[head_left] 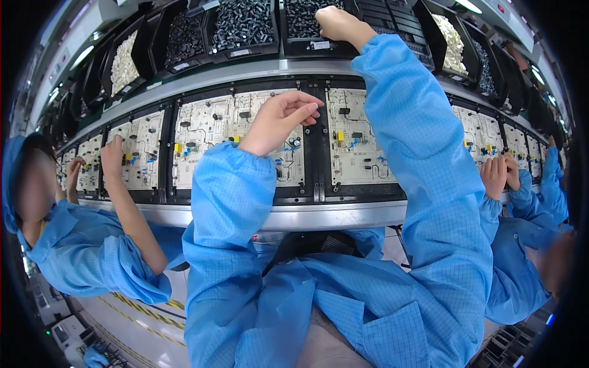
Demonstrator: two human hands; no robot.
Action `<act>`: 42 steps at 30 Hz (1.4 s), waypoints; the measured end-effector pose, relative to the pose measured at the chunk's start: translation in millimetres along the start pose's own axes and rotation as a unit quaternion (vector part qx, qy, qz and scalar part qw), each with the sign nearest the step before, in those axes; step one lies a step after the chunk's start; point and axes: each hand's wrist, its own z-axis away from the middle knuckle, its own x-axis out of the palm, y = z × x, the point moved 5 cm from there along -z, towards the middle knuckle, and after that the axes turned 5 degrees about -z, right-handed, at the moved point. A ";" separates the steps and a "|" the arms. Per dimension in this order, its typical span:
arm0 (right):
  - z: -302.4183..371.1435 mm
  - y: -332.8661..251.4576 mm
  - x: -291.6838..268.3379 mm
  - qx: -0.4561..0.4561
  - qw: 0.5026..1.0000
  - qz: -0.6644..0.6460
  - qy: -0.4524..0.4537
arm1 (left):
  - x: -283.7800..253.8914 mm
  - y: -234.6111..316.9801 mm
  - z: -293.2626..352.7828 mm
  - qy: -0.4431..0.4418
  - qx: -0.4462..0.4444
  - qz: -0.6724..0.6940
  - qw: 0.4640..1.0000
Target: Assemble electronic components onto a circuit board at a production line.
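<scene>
Silver rail (307,218) ran above a pale, yellow-striped floor (98,305). Black components (299,21) lay in a bin (299,48); right hand (341,26) reached in, grip not determinable. White label (321,45): print illegible. Left hand (279,121), fingers curled near thumb, hung over a populated circuit board (215,168); whether it held anything, unclear.

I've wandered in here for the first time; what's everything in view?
Circuit boards: several, off-white, in a row across the middle
Frames: several, black, around the boards
Bins: many, black, along the top
Black parts: uncountable, black, in bins
Cream parts: uncountable, cream, in bins left and right
Co-workers: several, blue clothing, both sides
Floor stripes: several, yellow and black, lower left
Sleeves: two, blue, centre
Left hand: one, bare, over a board's frame
Right hand: one, bare, at a bin of black parts
</scene>
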 end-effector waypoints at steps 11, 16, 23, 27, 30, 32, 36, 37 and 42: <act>74.2 -30.2 -97.1 0.053 0.954 -0.246 0.159 | -2.5 -11.2 0.3 0.060 -0.017 0.042 0.997; 165.6 -46.6 -101.6 0.075 0.936 -0.332 0.090 | -2.5 -19.0 -2.3 0.064 -0.022 0.073 0.995; 287.6 -58.1 -83.6 0.169 0.869 -0.461 0.060 | 23.6 -10.8 2.8 0.013 -0.013 0.140 0.990; 318.6 -44.6 -72.0 0.239 0.848 -0.467 0.083 | 43.6 -6.1 6.2 0.019 -0.045 0.275 0.960; 326.6 -23.5 -67.7 0.246 0.833 -0.479 0.131 | 48.2 -9.8 2.9 0.011 -0.060 0.299 0.952; 322.9 -8.8 -70.3 0.246 0.849 -0.447 0.136 | 49.3 -14.7 3.1 0.014 -0.052 0.249 0.967; 304.3 21.6 -70.9 0.257 0.872 -0.396 0.130 | 57.2 -10.9 4.9 0.022 -0.045 0.142 0.989; 297.4 27.2 -69.6 0.238 0.889 -0.376 0.111 | 59.4 -10.3 5.4 0.023 -0.044 0.140 0.989; 279.7 44.5 -54.2 0.216 0.901 -0.373 0.042 | 70.4 -9.6 8.3 -0.025 -0.037 0.116 0.992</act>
